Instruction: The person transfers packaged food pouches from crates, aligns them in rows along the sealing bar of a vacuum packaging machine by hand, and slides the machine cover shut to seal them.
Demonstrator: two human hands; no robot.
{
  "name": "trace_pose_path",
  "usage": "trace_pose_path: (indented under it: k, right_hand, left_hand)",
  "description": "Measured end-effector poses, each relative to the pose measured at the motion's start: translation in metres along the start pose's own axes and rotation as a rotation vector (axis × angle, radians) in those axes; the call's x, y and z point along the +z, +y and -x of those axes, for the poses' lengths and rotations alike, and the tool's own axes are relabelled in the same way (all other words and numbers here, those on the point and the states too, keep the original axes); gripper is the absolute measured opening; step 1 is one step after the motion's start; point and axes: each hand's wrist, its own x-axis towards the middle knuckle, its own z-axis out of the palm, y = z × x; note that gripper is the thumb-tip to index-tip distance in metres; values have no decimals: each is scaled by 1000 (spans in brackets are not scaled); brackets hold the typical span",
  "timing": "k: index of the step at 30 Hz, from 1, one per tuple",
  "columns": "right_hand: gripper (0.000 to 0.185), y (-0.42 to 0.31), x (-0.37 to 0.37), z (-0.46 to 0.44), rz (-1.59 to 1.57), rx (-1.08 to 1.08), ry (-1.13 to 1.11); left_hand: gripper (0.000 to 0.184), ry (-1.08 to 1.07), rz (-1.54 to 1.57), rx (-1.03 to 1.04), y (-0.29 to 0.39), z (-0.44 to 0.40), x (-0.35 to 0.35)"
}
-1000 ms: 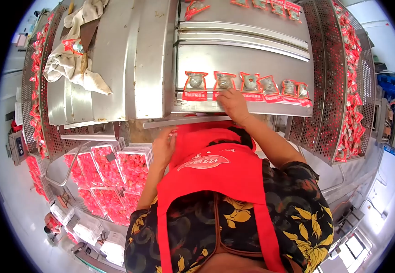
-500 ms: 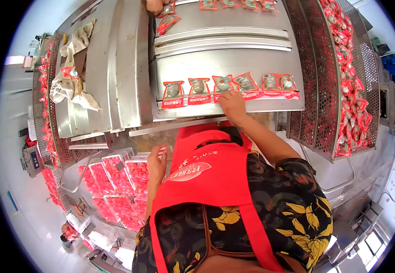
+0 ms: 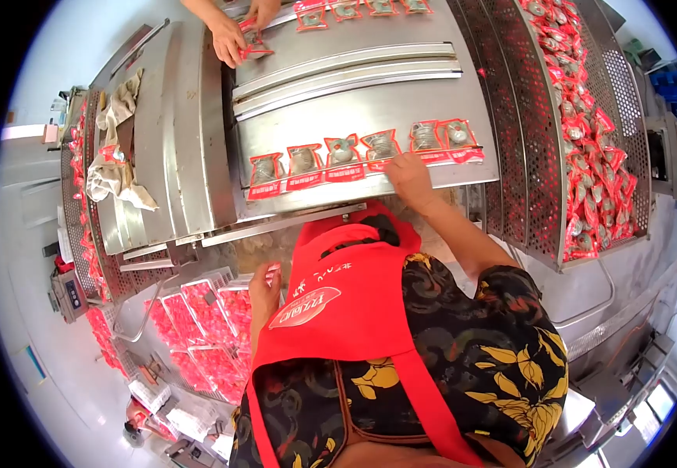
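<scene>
Clear, red-edged packets with greyish-green contents lie in a row along the near edge of the steel machine bed [image 3: 338,109]. A thin rod crosses their lower red strips. My right hand [image 3: 411,178] is closed, its fingertips at the lower edge of a packet [image 3: 381,145] right of the row's middle; what they pinch is hidden. Beside it lie another packet [image 3: 425,136] and the end packet [image 3: 457,133]. Low beside my red apron [image 3: 354,273], my left hand [image 3: 264,287] is curled, with something small, red and white at its fingertips that I cannot make out.
Another person's hands [image 3: 229,40] handle a packet [image 3: 256,48] at the far left, near a second row [image 3: 346,9]. A perforated steel trough [image 3: 599,187] holds many packets at right. Crumpled cloth [image 3: 116,175] lies on the left steel surface. Red-filled baskets [image 3: 206,312] stand below left.
My right hand has shifted right along the row, from the third packet to beside the fourth. The other person's hands have come further into view with a packet. My left hand stays low.
</scene>
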Motion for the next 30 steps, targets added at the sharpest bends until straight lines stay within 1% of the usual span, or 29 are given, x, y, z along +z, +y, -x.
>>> trace_pose_path:
  k: [1,2,4,5,7,8,10,11,17,18,19,20,22,23,25,26,28,29,30]
  right_hand:
    - [12,-3,-3,1,-31,-51,25]
    - [12,-5,-10,5,-27,-45,28]
    - [11,-15,-40,3,-172,-24,258]
    - [11,-8,-43,6,-168,-19,260]
    - [9,15,-50,13,-15,107,343]
    - [9,30,-47,19,-12,111,344]
    - [8,54,-38,28,-9,80,212]
    - [8,58,-35,32,-9,82,213]
    - [5,56,-32,40,-22,51,208]
    - [8,56,-33,40,-69,41,129]
    - [16,55,-35,40,-118,31,50]
    - [16,54,-38,44,-116,33,50]
    - [23,39,-67,42,-122,112,225]
    - [23,44,-73,44,-118,111,225]
    - [34,64,-87,58,48,188,321]
    - [34,73,-90,62,48,187,319]
    - [27,95,-94,65,135,222,267]
    - [21,113,-82,72,104,185,248]
    - [21,114,-80,75,101,181,244]
  left_hand:
    - [20,4,-6,-18,2,0,3]
    - [20,8,-13,-37,2,1,6]
    - [20,21,-37,0,-5,3,10]
    - [20,41,-60,32,-8,4,12]
    - [19,37,-85,36,-6,6,16]
    - [19,37,-113,36,-5,6,19]
    - [19,8,-92,18,8,6,24]
    - [19,-19,-72,-3,13,6,25]
    - [20,-37,-99,22,7,1,36]
    - [20,-42,-97,26,5,0,37]
    - [20,-50,-117,30,0,-2,39]
    - [20,-57,-136,34,-3,-3,39]
    - [20,-45,-87,32,-8,-2,41]
    - [20,-33,-37,26,-10,-1,42]
    - [20,-23,-66,30,-12,3,42]
    - [20,-13,-96,35,-12,5,43]
    - [20,-33,-117,19,-6,7,44]
    - [20,-50,-138,4,-2,8,44]
    - [20,-47,-137,-1,11,10,43]
